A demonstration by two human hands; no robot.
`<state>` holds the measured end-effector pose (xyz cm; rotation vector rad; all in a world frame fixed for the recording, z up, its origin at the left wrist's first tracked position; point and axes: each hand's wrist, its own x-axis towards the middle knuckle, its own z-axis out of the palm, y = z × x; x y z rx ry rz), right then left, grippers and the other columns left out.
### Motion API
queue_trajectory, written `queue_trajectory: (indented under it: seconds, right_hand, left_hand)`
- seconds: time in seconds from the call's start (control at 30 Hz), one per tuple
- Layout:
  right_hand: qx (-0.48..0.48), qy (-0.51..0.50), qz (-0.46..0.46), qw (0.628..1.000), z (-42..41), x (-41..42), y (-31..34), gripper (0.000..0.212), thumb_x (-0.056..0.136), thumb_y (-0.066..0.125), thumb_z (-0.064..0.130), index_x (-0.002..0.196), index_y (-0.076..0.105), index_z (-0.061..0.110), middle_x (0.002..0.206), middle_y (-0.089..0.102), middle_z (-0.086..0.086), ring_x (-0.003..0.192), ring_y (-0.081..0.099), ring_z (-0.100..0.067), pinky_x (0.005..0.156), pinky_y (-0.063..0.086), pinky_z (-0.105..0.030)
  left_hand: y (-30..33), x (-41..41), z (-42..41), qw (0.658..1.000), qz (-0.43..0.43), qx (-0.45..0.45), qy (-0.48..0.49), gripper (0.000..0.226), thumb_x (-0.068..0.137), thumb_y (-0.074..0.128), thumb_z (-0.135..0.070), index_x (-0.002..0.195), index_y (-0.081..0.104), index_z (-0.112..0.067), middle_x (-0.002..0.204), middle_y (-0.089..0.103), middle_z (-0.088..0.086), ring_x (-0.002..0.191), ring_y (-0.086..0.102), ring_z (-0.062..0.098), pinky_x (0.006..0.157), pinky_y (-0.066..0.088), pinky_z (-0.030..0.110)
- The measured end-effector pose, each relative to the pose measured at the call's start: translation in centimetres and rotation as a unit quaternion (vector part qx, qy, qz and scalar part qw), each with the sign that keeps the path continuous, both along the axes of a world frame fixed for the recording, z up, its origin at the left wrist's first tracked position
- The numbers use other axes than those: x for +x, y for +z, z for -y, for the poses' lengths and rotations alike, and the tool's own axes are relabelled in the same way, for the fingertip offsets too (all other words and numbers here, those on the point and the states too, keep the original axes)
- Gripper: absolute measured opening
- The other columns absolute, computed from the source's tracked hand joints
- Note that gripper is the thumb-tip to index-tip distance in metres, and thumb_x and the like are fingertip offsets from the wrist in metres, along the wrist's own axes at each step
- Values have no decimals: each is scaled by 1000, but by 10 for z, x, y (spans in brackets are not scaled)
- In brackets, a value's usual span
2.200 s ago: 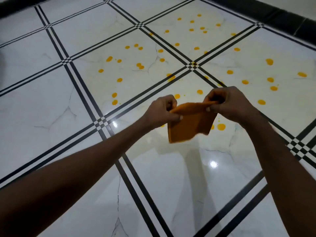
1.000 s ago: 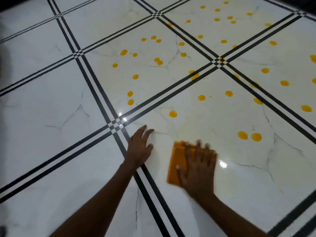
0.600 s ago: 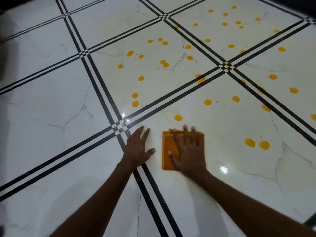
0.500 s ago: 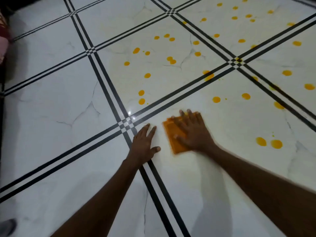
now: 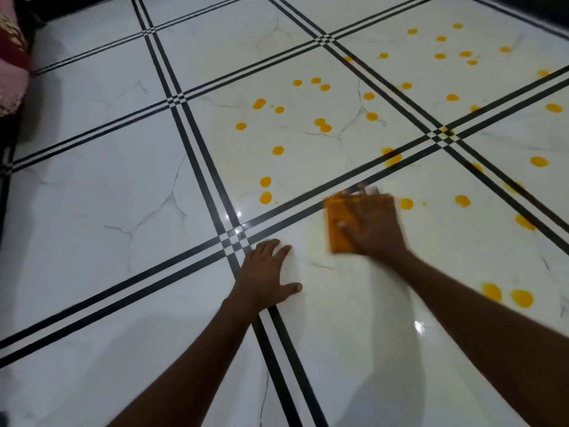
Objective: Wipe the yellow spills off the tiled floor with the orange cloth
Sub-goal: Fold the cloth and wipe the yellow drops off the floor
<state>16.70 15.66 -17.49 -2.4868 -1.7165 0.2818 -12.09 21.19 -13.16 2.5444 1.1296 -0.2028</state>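
Note:
My right hand (image 5: 374, 226) presses flat on the folded orange cloth (image 5: 337, 229) against the white tiled floor (image 5: 123, 195), just below a black grout stripe; the hand is motion-blurred. My left hand (image 5: 266, 274) rests palm-down on the floor with fingers spread, beside the stripe crossing. Several yellow spills dot the tiles beyond and right of the cloth: one drop (image 5: 405, 204) sits just right of it, a pair (image 5: 265, 190) lies up-left, and two larger drops (image 5: 508, 295) sit at the right near my forearm.
Double black stripes (image 5: 197, 155) divide the glossy tiles. A red and pink fabric object (image 5: 10, 60) sits at the far left edge by a dark border. Tiles at left and near me show no spills.
The cloth went from held up in both hands to pressed on the floor. My right hand has slid it forward and right toward the stripe, and a yellow drop there is gone. My left hand stays planted.

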Motion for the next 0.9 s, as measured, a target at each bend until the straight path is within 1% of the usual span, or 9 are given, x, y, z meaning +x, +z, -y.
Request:
queue_trajectory:
  seconds: [0.07,0.17,0.3,0.47,0.57,0.67,0.73,0.83,0.9]
  right_hand:
    - [18,-69,31,997,15,32,-3,78,96,23,71,162,21,30,167,24,-18,153,21,-45,122,14,-63]
    - [24,-129,61,990,56,-5,-4,80,94,30,66,162,23,25,167,24,-21,151,22,-48,120,16,-65]
    - [-11,-9,38,999,82,-83,0,84,95,29,70,164,19,23,171,10,-15,156,12,-44,123,12,-64]
    - [-65,0,8,998,73,-67,13,88,93,17,81,164,1,32,173,-6,-8,158,-2,-39,124,6,-64]
    - [-37,-33,-7,999,46,-33,7,86,93,20,78,164,5,31,173,3,-10,157,4,-40,124,6,-63]
    - [-12,-91,28,995,13,38,4,87,92,15,78,164,16,28,170,18,-16,154,17,-45,121,14,-66]
    - [-2,-126,39,991,7,65,-2,87,92,16,77,163,17,27,168,21,-18,153,19,-46,120,15,-66]
    - [35,-151,28,987,17,13,-6,84,92,31,69,163,20,25,168,20,-21,153,17,-48,121,12,-66]
    - [46,-59,-5,997,23,-35,-4,83,94,33,69,164,16,27,171,12,-17,156,9,-44,123,5,-64]
  left_hand:
    - [-1,14,-14,1000,9,17,-14,110,76,62,-72,158,6,-25,166,-1,7,153,-2,26,123,6,46]
    - [-8,32,-20,998,-29,-1,-48,122,70,62,-78,158,-5,-25,165,-13,10,152,-11,27,122,-4,46]
    - [3,40,-15,998,-44,-17,-30,126,71,71,-68,158,-4,-18,164,-11,16,152,-11,32,123,-4,47]
    - [26,56,-14,996,-75,-41,-16,125,71,78,-56,158,-1,-12,164,-9,19,151,-8,36,123,2,50]
    - [24,59,-15,995,-88,-33,-21,124,71,78,-57,157,1,-11,164,-5,20,151,-4,37,123,8,50]
    - [17,67,-29,997,-70,9,-43,126,63,78,-64,155,10,-11,161,15,16,148,13,33,120,22,47]
    - [9,72,-40,996,-55,23,-62,133,56,80,-68,155,11,-11,158,19,11,145,18,29,118,25,44]
    - [5,69,-47,996,-61,9,-68,137,55,78,-72,156,8,-11,161,13,13,149,12,29,120,21,43]
    - [6,63,-46,996,-62,-14,-67,136,59,75,-73,157,3,-12,164,6,13,151,5,29,122,16,44]
